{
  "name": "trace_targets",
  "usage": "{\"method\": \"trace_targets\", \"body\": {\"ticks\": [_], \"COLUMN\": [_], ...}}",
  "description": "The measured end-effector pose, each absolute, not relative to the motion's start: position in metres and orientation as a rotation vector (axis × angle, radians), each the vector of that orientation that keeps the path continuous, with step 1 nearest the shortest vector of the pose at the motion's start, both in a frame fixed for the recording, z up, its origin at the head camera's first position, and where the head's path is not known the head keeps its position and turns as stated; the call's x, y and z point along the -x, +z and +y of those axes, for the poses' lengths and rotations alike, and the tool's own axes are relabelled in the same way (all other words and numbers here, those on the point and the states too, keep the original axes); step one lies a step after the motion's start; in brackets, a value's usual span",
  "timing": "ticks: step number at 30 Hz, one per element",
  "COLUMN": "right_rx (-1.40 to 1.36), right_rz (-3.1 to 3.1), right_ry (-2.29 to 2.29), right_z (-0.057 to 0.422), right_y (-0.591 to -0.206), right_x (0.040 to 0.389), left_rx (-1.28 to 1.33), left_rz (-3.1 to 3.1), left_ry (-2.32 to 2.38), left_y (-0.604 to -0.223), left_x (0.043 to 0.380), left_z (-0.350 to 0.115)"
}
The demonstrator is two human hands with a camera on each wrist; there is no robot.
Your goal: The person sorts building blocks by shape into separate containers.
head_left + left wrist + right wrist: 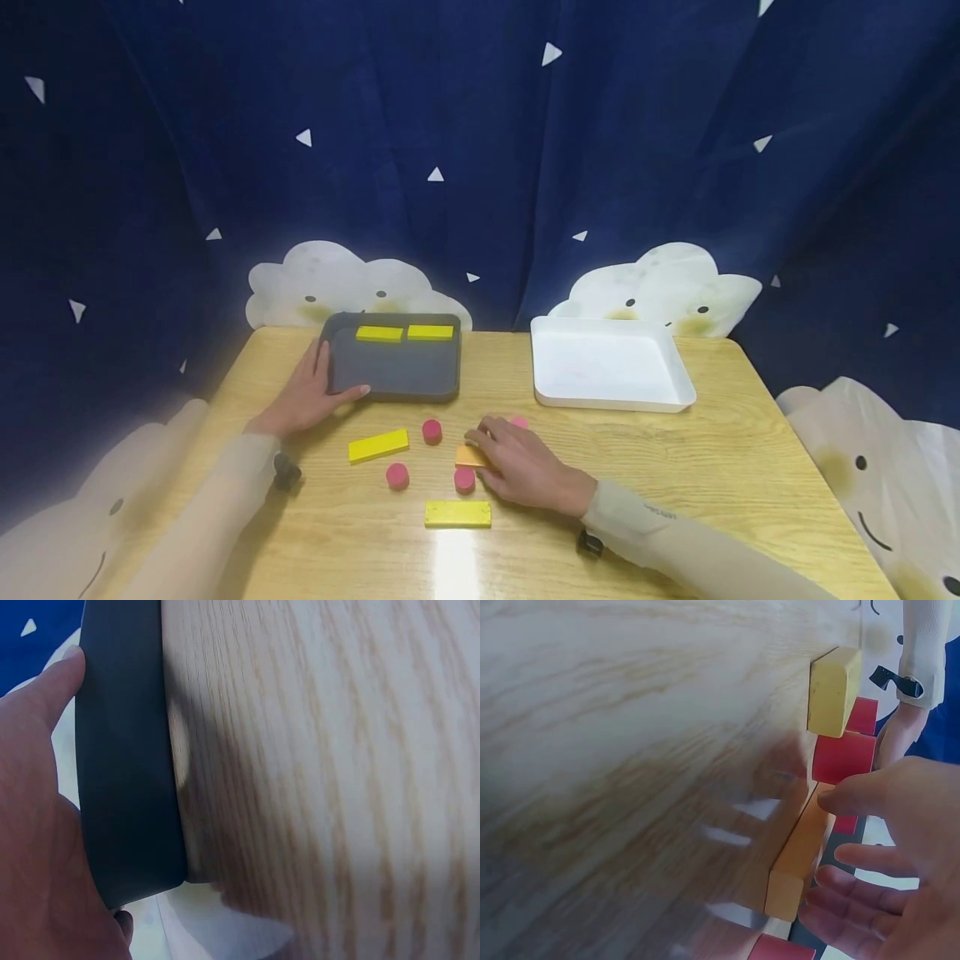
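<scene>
Right hand (521, 467) is low over the table (750, 475), right at the orange block (469, 456), which lies in the middle of the near half! The thumb is to one side and the fingers to the other, loosely bent, and the right wrist view shows a clear gap between them. The block sits between, not pinched; whether the thumb tip touches it, I cannot tell.

Over on the left, the left hand (303, 400) is at the near left corner of the dark grey tray (393, 371), fingers fairly straight along the left side, thumb reaching along the near rim. It's a wide spread about that corner, and how firmly it presses I cannot tell.

Inside that tray, two yellow blocks (379, 334) lie end to end along the far wall, a narrow gap between them. On the far right stands the white tray (607, 362).

Now the table: one red cylinder (464, 480) is just on the near side of the orange block, two more are off to the left, and a pink one (519, 422) peeks out beyond the right hand. A slanted yellow block (378, 446) lies near the grey tray, and another, the nearest yellow block (458, 514), lies straight across. Behind it all hangs a dark blue curtain (480, 208).
</scene>
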State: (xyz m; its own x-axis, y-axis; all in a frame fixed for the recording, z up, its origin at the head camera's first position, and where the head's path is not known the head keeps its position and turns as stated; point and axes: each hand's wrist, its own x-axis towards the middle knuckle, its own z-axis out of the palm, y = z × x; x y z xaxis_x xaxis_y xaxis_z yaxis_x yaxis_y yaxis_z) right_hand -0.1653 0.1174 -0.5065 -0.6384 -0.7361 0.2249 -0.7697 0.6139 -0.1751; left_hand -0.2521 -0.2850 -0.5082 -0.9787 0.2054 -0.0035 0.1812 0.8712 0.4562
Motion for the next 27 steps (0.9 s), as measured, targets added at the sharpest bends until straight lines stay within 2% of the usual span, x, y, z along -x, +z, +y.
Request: {"method": "trace_targets", "body": {"ticks": [27], "right_rx": [-1.190], "right_rz": [-2.749], "right_ry": [0.415], "right_z": [0.129], "right_y": [-0.513], "right_x": [0.158], "left_rx": [-0.303], "left_rz": [3.003], "left_ry": [0.699], "left_y": [-0.518], "left_x": [0.259], "left_z": [-0.289]}}
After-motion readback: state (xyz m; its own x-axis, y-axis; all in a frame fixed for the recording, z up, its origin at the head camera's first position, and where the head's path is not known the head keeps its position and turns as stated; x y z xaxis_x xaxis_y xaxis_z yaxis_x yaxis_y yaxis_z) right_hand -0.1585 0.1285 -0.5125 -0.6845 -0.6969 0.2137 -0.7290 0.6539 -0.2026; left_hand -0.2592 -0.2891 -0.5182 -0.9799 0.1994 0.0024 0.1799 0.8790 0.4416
